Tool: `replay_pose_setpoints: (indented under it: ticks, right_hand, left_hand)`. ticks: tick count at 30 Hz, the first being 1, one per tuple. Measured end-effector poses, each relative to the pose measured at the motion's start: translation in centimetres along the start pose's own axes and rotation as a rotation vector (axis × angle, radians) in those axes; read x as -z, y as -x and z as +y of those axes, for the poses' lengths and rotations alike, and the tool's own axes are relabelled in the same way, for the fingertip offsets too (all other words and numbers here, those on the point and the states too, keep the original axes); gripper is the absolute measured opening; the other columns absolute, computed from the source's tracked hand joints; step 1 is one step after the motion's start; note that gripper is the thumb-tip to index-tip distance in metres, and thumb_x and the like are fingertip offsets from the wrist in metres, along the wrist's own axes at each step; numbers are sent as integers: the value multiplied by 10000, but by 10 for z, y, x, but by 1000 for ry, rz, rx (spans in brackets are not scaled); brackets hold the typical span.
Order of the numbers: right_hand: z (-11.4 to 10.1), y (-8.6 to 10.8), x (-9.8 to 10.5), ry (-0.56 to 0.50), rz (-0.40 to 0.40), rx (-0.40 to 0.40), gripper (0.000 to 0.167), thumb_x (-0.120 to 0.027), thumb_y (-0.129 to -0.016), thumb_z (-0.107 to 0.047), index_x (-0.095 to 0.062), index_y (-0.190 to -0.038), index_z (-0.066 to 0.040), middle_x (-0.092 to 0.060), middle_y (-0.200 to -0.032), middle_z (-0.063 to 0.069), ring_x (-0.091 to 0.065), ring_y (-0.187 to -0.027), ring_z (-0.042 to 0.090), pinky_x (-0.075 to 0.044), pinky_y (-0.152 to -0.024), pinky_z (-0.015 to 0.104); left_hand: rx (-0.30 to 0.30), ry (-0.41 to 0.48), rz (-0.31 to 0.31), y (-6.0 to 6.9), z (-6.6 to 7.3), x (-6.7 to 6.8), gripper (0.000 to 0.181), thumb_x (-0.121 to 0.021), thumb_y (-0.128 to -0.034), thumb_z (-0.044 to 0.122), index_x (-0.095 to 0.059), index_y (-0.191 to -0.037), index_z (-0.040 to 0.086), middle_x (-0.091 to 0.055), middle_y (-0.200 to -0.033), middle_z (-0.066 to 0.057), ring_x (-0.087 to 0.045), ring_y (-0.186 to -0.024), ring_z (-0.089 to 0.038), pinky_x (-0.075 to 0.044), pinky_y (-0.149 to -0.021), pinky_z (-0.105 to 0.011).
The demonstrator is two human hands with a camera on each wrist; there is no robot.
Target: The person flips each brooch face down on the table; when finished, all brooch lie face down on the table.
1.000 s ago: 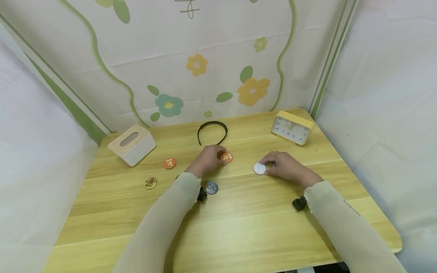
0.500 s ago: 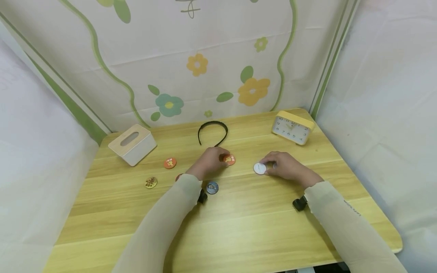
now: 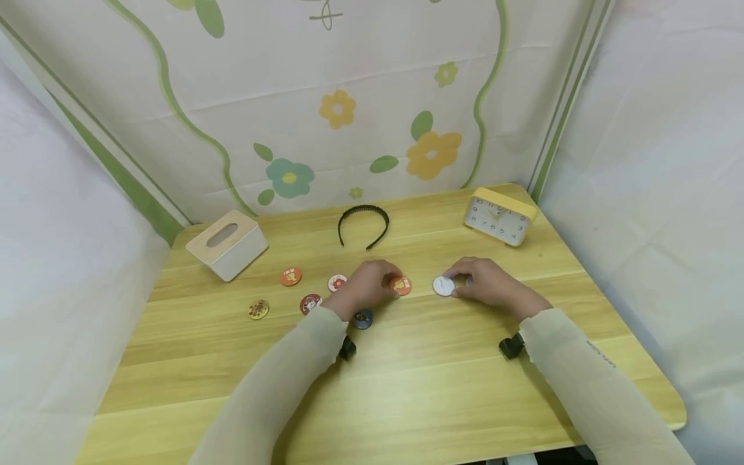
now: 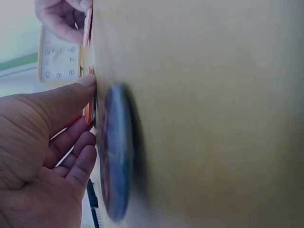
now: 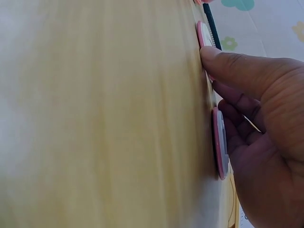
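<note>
My left hand (image 3: 371, 285) pinches an orange round badge (image 3: 401, 285) between thumb and fingers at the middle of the table. Just to its right, my right hand (image 3: 487, 283) pinches a badge with its white face up (image 3: 444, 286). A second pink-rimmed badge (image 5: 220, 142) lies under the right hand's curled fingers, seen in the right wrist view. Close beside the left wrist lies a blue badge (image 3: 363, 319). Left of that hand are a red badge (image 3: 310, 303), a white badge with a red flower (image 3: 336, 283), another orange badge (image 3: 291, 276) and a yellow one (image 3: 258, 309).
A black headband (image 3: 363, 208) lies behind the left hand. At the back left stands a tissue box (image 3: 235, 248) with a wooden lid. A yellow alarm clock (image 3: 500, 218) stands at the back right. Printed cloth walls surround the wooden table (image 3: 418, 387).
My left hand has moved right and slightly nearer with the orange badge, towards the white-faced one. The flower badge and red badge have come into view behind it. The right hand stays put.
</note>
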State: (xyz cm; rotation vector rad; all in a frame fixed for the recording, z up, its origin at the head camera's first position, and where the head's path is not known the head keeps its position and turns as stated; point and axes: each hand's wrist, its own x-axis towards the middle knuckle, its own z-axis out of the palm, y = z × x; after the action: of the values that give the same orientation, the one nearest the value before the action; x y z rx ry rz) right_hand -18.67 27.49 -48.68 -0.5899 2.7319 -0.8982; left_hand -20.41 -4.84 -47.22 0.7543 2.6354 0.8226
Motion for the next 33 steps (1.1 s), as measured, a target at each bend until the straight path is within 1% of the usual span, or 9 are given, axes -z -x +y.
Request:
replay_pose_setpoints:
  ticks: [5,9,11,14,18,21,25,29,33]
  right_hand:
    - [3,-1,-1,-25,-8,-20,375,-871,-956,-218,-782,-1320,-209,-729,-1381,40,-645,-1337,319,-517,-1144,577]
    - [2,-2,-1,-73,-2,-56,431,-891,-937,-265,-762,-1343,-201,-728,-1397,42,-639,-1355,315,-508,-1161,569]
    - [-1,-4,-2,-92,2,-71,458,-893,-936,-286,-752,-1361,-188,-729,-1401,47,-641,-1355,311,-507,-1165,563]
    - [-9,-8,-6,-96,4,-70,479,-881,-948,-307,-740,-1386,-172,-724,-1413,55,-639,-1362,311,-497,-1180,560]
    - [-25,-14,-12,-99,5,-42,480,-868,-960,-300,-731,-1399,-162,-714,-1431,59,-628,-1380,315,-475,-1201,567]
    - [-35,-18,-18,-93,3,-14,475,-868,-957,-281,-732,-1393,-146,-717,-1423,60,-633,-1373,314,-484,-1194,562]
    - [-43,-26,-29,-42,2,37,454,-874,-951,-287,-748,-1361,-138,-730,-1393,58,-647,-1350,309,-500,-1179,550]
    - [-50,-31,-37,17,3,90,390,-870,-957,-275,-774,-1318,-162,-739,-1372,45,-648,-1338,308,-498,-1175,553]
    - [-55,-34,-41,34,11,115,331,-868,-961,-244,-799,-1276,-170,-754,-1328,25,-664,-1305,286,-516,-1158,532]
  left_hand:
    - [3,-6,-7,0,6,-5,415,-867,-962,190,-754,-1351,99,-748,-1373,-74,-658,-1341,-262,-518,-1175,-431]
    - [12,13,0,-2,6,-10,396,-872,-959,199,-767,-1330,111,-762,-1338,-53,-673,-1292,-234,-535,-1143,-417]
    - [13,25,-3,-2,5,-11,391,-874,-958,205,-771,-1325,116,-766,-1319,-43,-677,-1261,-222,-543,-1123,-411]
    - [13,28,-2,-1,5,-12,391,-879,-956,224,-775,-1318,121,-768,-1301,-32,-681,-1228,-209,-555,-1098,-406]
    - [24,25,21,0,5,-11,417,-898,-936,237,-774,-1316,116,-762,-1312,-44,-681,-1246,-226,-552,-1110,-422]
    - [31,16,31,0,4,-11,428,-900,-934,237,-769,-1324,114,-755,-1334,-55,-678,-1281,-243,-543,-1133,-432]
    - [33,13,27,0,4,-11,403,-883,-951,231,-771,-1321,118,-756,-1344,-56,-678,-1297,-248,-541,-1142,-436]
    - [29,21,26,0,4,-11,369,-874,-960,232,-780,-1301,128,-761,-1332,-46,-683,-1283,-238,-550,-1127,-436]
    - [24,21,30,0,4,-10,347,-866,-968,241,-786,-1290,137,-762,-1331,-42,-685,-1284,-236,-557,-1120,-437]
